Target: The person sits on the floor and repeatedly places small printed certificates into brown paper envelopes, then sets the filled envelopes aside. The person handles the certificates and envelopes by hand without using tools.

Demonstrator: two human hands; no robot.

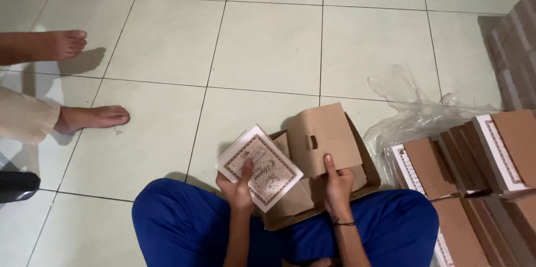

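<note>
- The left hand (241, 186) grips a white card with an ornate brown border (259, 167), thumb pressed on its face, holding it tilted above the lap.
- The right hand (337, 184) clamps a brown cardboard flap (322, 137), which stands up from a part-folded cardboard box (365, 180) resting on the blue-trousered legs.
- The box looks unfinished: flaps open, card not yet placed.
- Stacks of flat brown boxes (480, 149) wait at right beside a clear plastic bag (407, 110).
- Another person's bare feet (92, 116) rest on the tiled floor (268, 43).
</note>
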